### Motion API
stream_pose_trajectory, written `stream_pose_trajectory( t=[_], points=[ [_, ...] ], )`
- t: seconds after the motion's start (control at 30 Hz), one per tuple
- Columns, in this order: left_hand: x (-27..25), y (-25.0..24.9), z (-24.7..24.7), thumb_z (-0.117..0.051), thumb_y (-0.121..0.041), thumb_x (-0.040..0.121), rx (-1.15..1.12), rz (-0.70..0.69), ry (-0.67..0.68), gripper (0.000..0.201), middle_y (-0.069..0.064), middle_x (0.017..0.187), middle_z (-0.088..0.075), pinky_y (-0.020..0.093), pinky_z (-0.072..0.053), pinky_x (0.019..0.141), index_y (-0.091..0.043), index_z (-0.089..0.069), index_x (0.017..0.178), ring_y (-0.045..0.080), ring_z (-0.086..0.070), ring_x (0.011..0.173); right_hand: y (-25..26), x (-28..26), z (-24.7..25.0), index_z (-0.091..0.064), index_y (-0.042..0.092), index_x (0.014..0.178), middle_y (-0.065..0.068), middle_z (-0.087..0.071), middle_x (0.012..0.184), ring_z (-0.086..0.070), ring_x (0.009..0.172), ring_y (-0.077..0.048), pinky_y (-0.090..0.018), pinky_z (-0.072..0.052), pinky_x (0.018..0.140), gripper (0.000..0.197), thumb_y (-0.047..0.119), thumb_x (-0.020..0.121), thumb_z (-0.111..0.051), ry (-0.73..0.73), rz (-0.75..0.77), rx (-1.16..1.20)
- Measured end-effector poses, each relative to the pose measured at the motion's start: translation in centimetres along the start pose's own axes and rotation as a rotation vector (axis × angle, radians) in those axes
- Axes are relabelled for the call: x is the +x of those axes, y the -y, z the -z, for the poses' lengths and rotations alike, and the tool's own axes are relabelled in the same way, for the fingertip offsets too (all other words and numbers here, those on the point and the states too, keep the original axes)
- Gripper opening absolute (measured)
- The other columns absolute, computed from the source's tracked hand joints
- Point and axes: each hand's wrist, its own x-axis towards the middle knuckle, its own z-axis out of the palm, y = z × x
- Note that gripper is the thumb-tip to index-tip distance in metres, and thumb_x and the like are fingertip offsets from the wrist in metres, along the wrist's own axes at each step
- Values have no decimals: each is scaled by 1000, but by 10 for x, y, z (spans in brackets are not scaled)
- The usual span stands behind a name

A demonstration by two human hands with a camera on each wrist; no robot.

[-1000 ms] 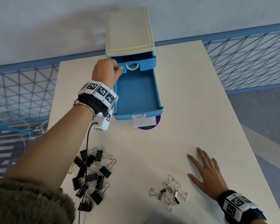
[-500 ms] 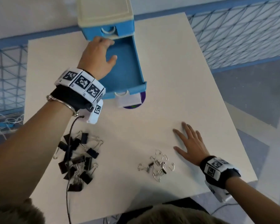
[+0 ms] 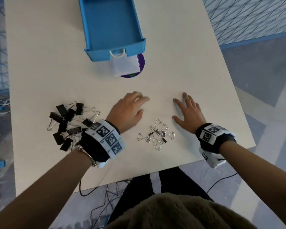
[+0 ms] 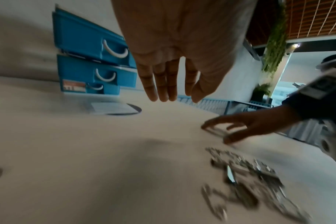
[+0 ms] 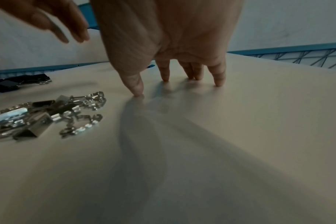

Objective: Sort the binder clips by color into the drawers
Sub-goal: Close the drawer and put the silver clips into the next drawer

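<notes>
A heap of black binder clips (image 3: 69, 121) lies on the white table (image 3: 40, 63) at the left. A smaller heap of silver clips (image 3: 157, 134) lies near the front edge, between my two hands. My left hand (image 3: 129, 109) hovers above the table just left of the silver clips (image 4: 255, 181), fingers straight and holding nothing. My right hand (image 3: 186, 111) rests spread on the table to the right of the silver clips (image 5: 48, 115), its fingertips (image 5: 138, 92) touching the surface. The blue drawer (image 3: 112, 27) stands pulled out and bare inside.
The blue drawer unit (image 4: 94, 56) shows three stacked drawers with white handles. A white card on a purple disc (image 3: 130, 63) lies under the open drawer's front. A cable hangs off the front table edge (image 3: 139, 174). Blue mesh fencing (image 3: 248, 15) lines the sides.
My left hand has left the drawer unit and come back down to the table beside the silver clips. The head view has tilted down. My right hand stays flat in place.
</notes>
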Motion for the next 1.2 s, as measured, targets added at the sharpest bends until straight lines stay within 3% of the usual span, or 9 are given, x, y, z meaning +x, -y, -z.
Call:
stream_pose_trajectory(
  t=[0.1, 0.27, 0.4, 0.47, 0.53, 0.73, 0.93, 1.1, 1.2],
  points=[
    [-17, -7, -23, -50, -11, 85, 18, 30, 119, 41, 13, 125, -51, 47, -51, 84, -12, -49, 126, 30, -53, 109, 4, -6, -4, -26, 18, 142, -19, -6, 155, -10, 143, -33, -53, -21, 114, 63, 32, 88, -55, -13, 13, 16],
    [-42, -14, -54, -52, -15, 87, 80, 55, 265, 50, 8, 138, -38, 38, -47, 89, -19, -38, 135, 24, -42, 123, 16, -25, -10, -37, 14, 138, -22, -22, 151, -27, 137, -37, -48, -33, 109, 53, 24, 89, -55, -81, 103, 122],
    [-55, -19, -66, -54, -19, 86, 100, 87, 284, 51, 8, 137, -36, 38, -45, 89, -18, -37, 135, 25, -41, 123, 27, -47, -12, -52, 13, 126, -18, -46, 134, -48, 117, -32, -43, -50, 84, 40, 24, 88, -56, -114, 183, 136],
    [-56, -21, -71, -54, -20, 87, 94, 101, 272, 51, 9, 137, -36, 38, -44, 88, -17, -38, 135, 26, -40, 122, 31, -57, -14, -59, 13, 116, -16, -55, 118, -55, 101, -30, -38, -52, 71, 35, 28, 84, -62, -94, 248, 118],
    [-56, -23, -76, -52, -23, 89, 136, 129, 280, 51, 7, 140, -33, 36, -43, 89, -19, -33, 137, 24, -37, 125, 33, -64, -19, -62, 14, 108, -15, -58, 108, -58, 91, -30, -39, -55, 65, 36, 32, 78, -70, -39, 321, 74],
    [-55, -33, -87, -47, -28, 93, 202, 226, 306, 57, 6, 142, -28, 34, -45, 88, -23, -20, 143, 23, -32, 128, 32, -70, -25, -57, 16, 116, -16, -55, 114, -56, 99, -32, -43, -52, 72, 49, 33, 73, -74, 54, 357, -62],
    [-50, -40, -91, -52, -19, 91, 84, 370, 185, 45, 7, 133, -37, 34, -48, 80, -18, -36, 133, 23, -36, 122, 22, -71, -18, -60, 11, 110, -16, -54, 116, -55, 103, -33, -41, -50, 76, 32, 19, 80, -68, 39, 305, -15],
    [-47, -45, -96, -51, -19, 92, 132, 356, 196, 49, 5, 135, -36, 35, -49, 76, -21, -31, 136, 25, -37, 121, 19, -70, -16, -46, 17, 129, -12, -47, 130, -49, 115, -31, -41, -49, 83, 49, 20, 84, -64, 94, 310, -47],
    [-47, -49, -99, -44, -17, 94, 203, 325, 220, 38, 6, 138, -36, 34, -49, 74, -15, -38, 132, 26, -37, 121, 20, -65, -16, -43, 20, 132, -11, -45, 130, -47, 116, -29, -41, -49, 82, 48, 19, 87, -60, 106, 283, -77]
  ],
)
